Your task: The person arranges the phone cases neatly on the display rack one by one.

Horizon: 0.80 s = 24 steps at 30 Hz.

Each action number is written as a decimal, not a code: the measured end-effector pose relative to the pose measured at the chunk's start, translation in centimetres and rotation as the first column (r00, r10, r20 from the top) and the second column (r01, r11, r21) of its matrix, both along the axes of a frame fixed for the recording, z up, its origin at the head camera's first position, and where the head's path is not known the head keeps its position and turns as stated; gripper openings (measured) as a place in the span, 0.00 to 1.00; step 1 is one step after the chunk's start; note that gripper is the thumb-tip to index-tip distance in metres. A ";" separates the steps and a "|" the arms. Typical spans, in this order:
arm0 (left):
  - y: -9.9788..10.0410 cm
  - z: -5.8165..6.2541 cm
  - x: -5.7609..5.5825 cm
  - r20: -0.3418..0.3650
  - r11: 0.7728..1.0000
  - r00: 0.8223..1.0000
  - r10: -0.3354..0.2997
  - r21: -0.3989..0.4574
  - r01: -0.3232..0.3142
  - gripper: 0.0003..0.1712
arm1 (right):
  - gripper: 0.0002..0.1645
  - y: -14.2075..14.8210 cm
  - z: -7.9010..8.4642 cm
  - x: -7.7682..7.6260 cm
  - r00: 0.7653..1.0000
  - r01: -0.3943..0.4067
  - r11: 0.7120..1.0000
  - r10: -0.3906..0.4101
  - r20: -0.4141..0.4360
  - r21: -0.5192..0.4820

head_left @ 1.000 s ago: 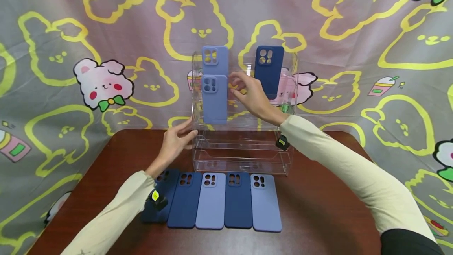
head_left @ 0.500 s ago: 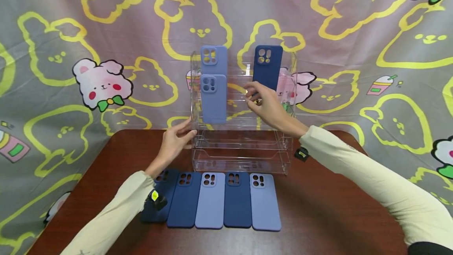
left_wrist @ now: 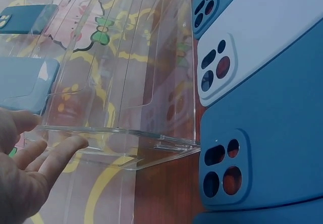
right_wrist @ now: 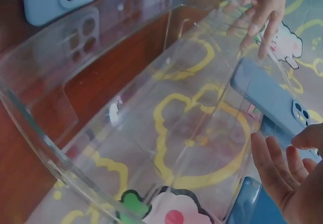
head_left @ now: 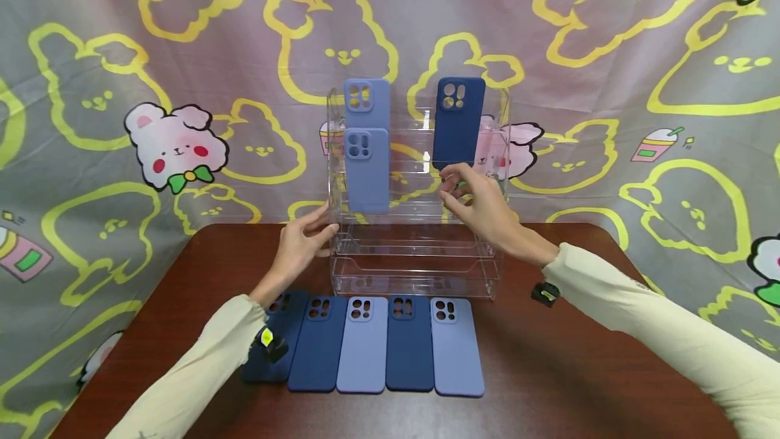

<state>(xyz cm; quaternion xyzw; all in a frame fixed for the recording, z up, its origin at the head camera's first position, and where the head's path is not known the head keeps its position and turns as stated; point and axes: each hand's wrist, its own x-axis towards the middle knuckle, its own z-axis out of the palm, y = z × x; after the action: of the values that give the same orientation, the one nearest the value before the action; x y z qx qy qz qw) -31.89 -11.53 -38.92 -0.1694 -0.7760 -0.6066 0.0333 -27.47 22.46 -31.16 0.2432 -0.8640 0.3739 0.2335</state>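
Note:
A clear stepped display rack stands on the table. My left hand is at its left side, fingers fairly straight and touching or almost touching the side edge. My right hand hovers in front of the rack with loosely bent fingers and nothing in them. Just above it, a dark blue phone case leans upright on the upper right of the rack. At the left, a periwinkle phone case overlaps the lower part of another periwinkle case one tier higher.
Several phone cases lie side by side before the rack, among them a dark blue case, a periwinkle case and a greyish-blue case. The brown table meets a patterned curtain behind.
My right hand has moved down and to the right, away from the periwinkle cases, uncovering the dark blue case above it. My left hand keeps its place.

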 end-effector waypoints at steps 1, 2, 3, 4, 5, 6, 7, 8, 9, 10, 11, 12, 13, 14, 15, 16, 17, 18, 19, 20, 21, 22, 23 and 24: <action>0.0 0.0 0.0 0.000 1.000 1.000 0.002 -0.001 -0.002 0.33 | 0.18 0.1 -0.2 0.2 1.000 -0.003 1.000 0.003 0.002 -0.008; 0.0 0.0 -0.1 -0.001 1.000 1.000 0.004 -0.004 -0.004 0.33 | 0.18 0.1 -0.4 0.4 1.000 -0.002 1.000 0.002 0.008 -0.012; 0.0 0.0 -0.1 -0.004 1.000 1.000 0.007 -0.008 -0.007 0.33 | 0.18 0.2 -0.5 0.7 1.000 0.001 1.000 0.000 0.013 -0.014; 0.0 0.0 -0.1 -0.005 1.000 1.000 0.009 -0.011 -0.009 0.33 | 0.18 0.3 -0.7 0.9 1.000 -0.001 1.000 0.001 0.024 -0.015; 0.0 0.1 -0.2 -0.005 1.000 1.000 0.010 -0.014 -0.010 0.33 | 0.18 0.4 -0.9 1.2 0.999 -0.003 1.000 0.004 0.033 -0.015; 0.0 0.1 -0.2 -0.005 1.000 1.000 0.012 -0.017 -0.012 0.33 | 0.18 0.4 -1.1 1.4 0.999 -0.008 1.000 0.009 0.042 -0.017; 0.0 0.1 -0.1 -0.005 1.000 1.000 0.013 -0.019 -0.013 0.33 | 0.18 0.4 -1.3 1.7 0.999 -0.009 1.000 0.010 0.049 -0.011; 0.0 0.1 -0.1 -0.006 1.000 1.000 0.012 -0.019 -0.012 0.33 | 0.18 0.5 -1.4 2.0 0.999 -0.009 1.000 0.009 0.054 -0.001; 0.0 0.1 -0.1 -0.008 1.000 1.000 0.011 -0.019 -0.011 0.33 | 0.18 0.5 -1.7 2.2 0.998 -0.009 1.000 0.008 0.058 0.006; 0.0 0.1 0.0 -0.006 1.000 1.000 0.009 -0.016 -0.009 0.33 | 0.18 0.5 -1.9 2.4 0.998 -0.010 1.000 0.009 0.059 0.016; 0.0 0.1 0.0 -0.006 1.000 1.000 0.008 -0.016 -0.008 0.33 | 0.18 0.6 -2.2 2.6 0.998 -0.008 1.000 0.007 0.056 0.027; 0.1 0.1 0.1 -0.006 1.000 1.000 0.008 -0.015 -0.008 0.33 | 0.18 0.6 -2.4 2.8 0.998 -0.007 0.999 0.005 0.055 0.037; 0.1 0.0 0.1 -0.006 1.000 1.000 0.008 -0.013 -0.008 0.33 | 0.18 0.6 -2.7 3.0 0.998 -0.006 0.999 0.003 0.058 0.049; 0.1 0.0 0.2 -0.006 1.000 1.000 0.009 -0.014 -0.009 0.33 | 0.17 0.7 -3.1 3.2 0.998 -0.010 0.999 0.007 0.065 0.052; 0.1 0.0 0.2 -0.005 1.000 1.000 0.010 -0.015 -0.010 0.33 | 0.17 0.7 -3.5 3.4 0.997 -0.015 0.998 0.011 0.074 0.057; 0.1 0.0 0.3 -0.004 1.000 1.000 0.011 -0.015 -0.011 0.33 | 0.16 0.8 -3.8 3.6 0.996 -0.020 0.998 0.015 0.083 0.063; 0.1 0.0 0.3 -0.004 1.000 1.000 0.012 -0.016 -0.012 0.33 | 0.15 0.8 -4.1 3.8 0.995 -0.025 0.997 0.018 0.096 0.070; 0.1 0.0 0.3 -0.004 1.000 1.000 0.012 -0.015 -0.012 0.33 | 0.14 0.8 -4.5 4.0 0.993 -0.031 0.997 0.022 0.115 0.074; 0.1 0.0 0.3 -0.004 1.000 1.000 0.011 -0.014 -0.012 0.33 | 0.14 0.8 -4.8 4.2 0.991 -0.032 0.996 0.021 0.130 0.084; 0.1 0.0 0.3 -0.004 1.000 1.000 0.012 -0.013 -0.012 0.33 | 0.15 0.8 -5.1 4.4 0.989 -0.032 0.995 0.018 0.144 0.094; 0.1 0.0 0.2 -0.004 1.000 1.000 0.010 -0.012 -0.010 0.33 | 0.15 0.7 -5.4 4.7 0.988 -0.030 0.994 0.013 0.155 0.107; 0.0 0.0 0.2 -0.005 1.000 1.000 0.009 -0.013 -0.009 0.33 | 0.17 0.7 -5.7 5.0 0.986 -0.024 0.992 0.003 0.165 0.124; 0.0 0.1 0.2 -0.006 1.000 1.000 0.007 -0.014 -0.007 0.33 | 0.18 0.7 -6.0 5.2 0.985 -0.021 0.990 -0.003 0.174 0.140; 0.0 0.1 0.1 -0.005 1.000 1.000 0.005 -0.015 -0.005 0.33 | 0.20 0.7 -6.2 5.5 0.983 -0.016 0.987 -0.013 0.182 0.158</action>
<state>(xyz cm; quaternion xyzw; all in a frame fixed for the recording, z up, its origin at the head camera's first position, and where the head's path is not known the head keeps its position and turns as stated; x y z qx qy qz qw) -31.76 -11.52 -38.84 -0.1694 -0.7808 -0.6003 0.0357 -21.92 23.14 -37.40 0.2263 -0.9087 0.3247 0.1328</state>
